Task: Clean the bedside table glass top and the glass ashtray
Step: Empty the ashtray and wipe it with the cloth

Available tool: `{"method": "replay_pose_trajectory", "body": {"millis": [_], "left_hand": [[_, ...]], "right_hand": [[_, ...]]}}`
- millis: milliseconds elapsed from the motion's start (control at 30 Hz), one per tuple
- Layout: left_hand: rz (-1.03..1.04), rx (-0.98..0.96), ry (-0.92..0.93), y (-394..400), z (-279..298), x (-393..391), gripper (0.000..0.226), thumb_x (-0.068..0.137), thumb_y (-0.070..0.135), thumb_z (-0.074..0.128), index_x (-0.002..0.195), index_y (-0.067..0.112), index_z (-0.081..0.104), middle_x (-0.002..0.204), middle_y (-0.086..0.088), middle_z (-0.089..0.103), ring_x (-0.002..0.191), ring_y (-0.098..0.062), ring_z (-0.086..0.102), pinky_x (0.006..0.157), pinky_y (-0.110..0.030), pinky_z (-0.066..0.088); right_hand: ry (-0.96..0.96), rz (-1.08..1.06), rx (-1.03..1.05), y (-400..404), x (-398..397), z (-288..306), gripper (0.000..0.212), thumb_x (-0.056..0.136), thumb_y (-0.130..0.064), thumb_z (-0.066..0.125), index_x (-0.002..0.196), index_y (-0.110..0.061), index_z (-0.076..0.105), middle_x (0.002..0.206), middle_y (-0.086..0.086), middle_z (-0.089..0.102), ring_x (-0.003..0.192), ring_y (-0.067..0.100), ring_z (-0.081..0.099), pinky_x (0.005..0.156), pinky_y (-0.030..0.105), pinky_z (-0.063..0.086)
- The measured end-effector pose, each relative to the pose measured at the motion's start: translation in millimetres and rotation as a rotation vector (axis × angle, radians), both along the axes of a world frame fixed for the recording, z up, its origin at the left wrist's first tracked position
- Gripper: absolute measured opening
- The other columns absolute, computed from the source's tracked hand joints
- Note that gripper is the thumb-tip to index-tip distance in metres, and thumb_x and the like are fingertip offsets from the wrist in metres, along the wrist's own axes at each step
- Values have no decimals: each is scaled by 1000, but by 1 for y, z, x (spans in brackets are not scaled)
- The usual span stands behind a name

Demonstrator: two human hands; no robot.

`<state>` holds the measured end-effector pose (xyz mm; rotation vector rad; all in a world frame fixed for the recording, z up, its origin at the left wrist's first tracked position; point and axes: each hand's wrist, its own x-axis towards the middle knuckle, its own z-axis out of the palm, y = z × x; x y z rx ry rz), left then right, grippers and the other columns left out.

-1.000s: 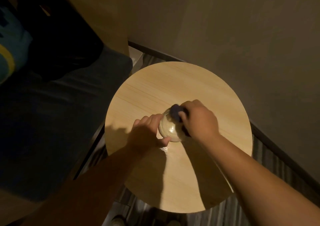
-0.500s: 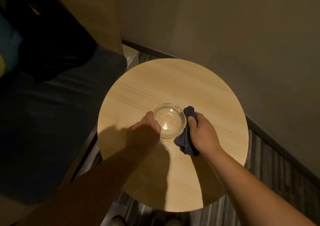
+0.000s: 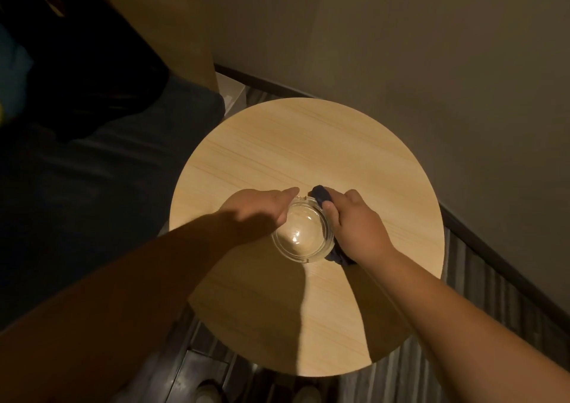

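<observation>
From the head camera, the round bedside table [image 3: 308, 143] fills the middle of what I see, and the glass ashtray [image 3: 303, 233] sits a little toward six o'clock of the top's centre, mouth up, resting on the surface as far as I can tell.

My left hand [image 3: 259, 210] comes in from eight o'clock and grips the ashtray's rim at about ten o'clock, index finger stretched along the far edge and thumb hooked over the near one. I judge that grip is there to stop the smooth glass skating while I rub it.

My right hand [image 3: 354, 227] sits at the ashtray's three o'clock side, fingers clenched round a dark blue cloth [image 3: 320, 197]. One end of the cloth pokes out at one o'clock against the rim; the other trails out under my wrist at five o'clock. It presses on the outer wall — that side seems to be what I am wiping now.

The bowl holds nothing I can see, only a glint of light on its clear floor.

At nine o'clock of the table lies the dark bed [image 3: 101, 193].
</observation>
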<state>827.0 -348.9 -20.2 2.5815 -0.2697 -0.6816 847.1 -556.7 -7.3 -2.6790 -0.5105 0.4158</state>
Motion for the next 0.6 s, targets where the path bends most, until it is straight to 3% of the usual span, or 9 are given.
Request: {"method": "replay_pose_trajectory", "body": {"millis": [67,133,167,200,300,367,467,533,600], "left_hand": [[133,-41,-66,0,2,-12,42,102,37,36,142,22,36,132,-5,56,110,-24,57,92,-42,47],[305,-2,-456,-6,-2,-41,45,104,43,24,114,15,58,95,-5,65,81,-23,64,71,-39,55],[388,29,-501,-13,2,-58,51,103,44,18,104,15,59,78,-2,61,65,-20,60,60,-33,52],[480,19,-445,-23,5,-71,51,101,46,16,107,16,57,75,-1,61,63,-19,59,59,-29,48],[627,144,-170,-50,10,-89,44,101,42,23,134,18,40,98,-2,68,87,-22,67,71,-32,46],[617,214,-208,-49,4,-79,41,99,37,25,130,15,40,100,-2,67,90,-23,66,73,-33,47],[554,152,-202,-35,-1,-59,28,99,26,39,121,10,45,96,-7,68,87,-27,66,73,-34,49],[373,146,-265,-22,1,-54,25,97,21,45,117,5,50,85,-10,70,76,-30,69,68,-36,55],[95,106,-361,-10,4,-46,24,97,20,49,104,-1,58,68,-9,67,56,-22,66,54,-32,56]], "right_hand": [[-40,-79,-47,1,-13,-1,46,99,-47,23,140,-31,37,107,5,47,77,30,57,66,38,48],[-52,-151,-59,5,-23,-1,47,99,-45,23,141,-27,36,111,7,46,79,33,58,66,38,47],[-51,-185,-51,7,-27,-2,46,100,-44,23,140,-26,37,112,8,47,78,34,58,65,37,46],[-49,-217,-40,10,-29,-3,46,100,-43,23,139,-25,38,112,9,48,77,34,58,64,36,43],[-34,-276,-4,12,-36,-5,46,100,-42,23,138,-23,41,110,10,48,77,34,57,63,35,42],[-4,-275,50,11,-37,-5,45,99,-42,23,133,-23,45,107,9,48,79,32,56,65,35,41],[36,-202,81,6,-23,-2,40,100,-43,28,119,-20,53,102,7,49,80,27,54,65,32,36],[44,-127,54,5,-9,1,41,99,-47,27,115,-21,55,99,5,49,80,25,54,66,33,36],[45,-17,23,6,2,4,43,98,-50,26,120,-26,54,98,3,47,79,26,56,68,35,42]]}}
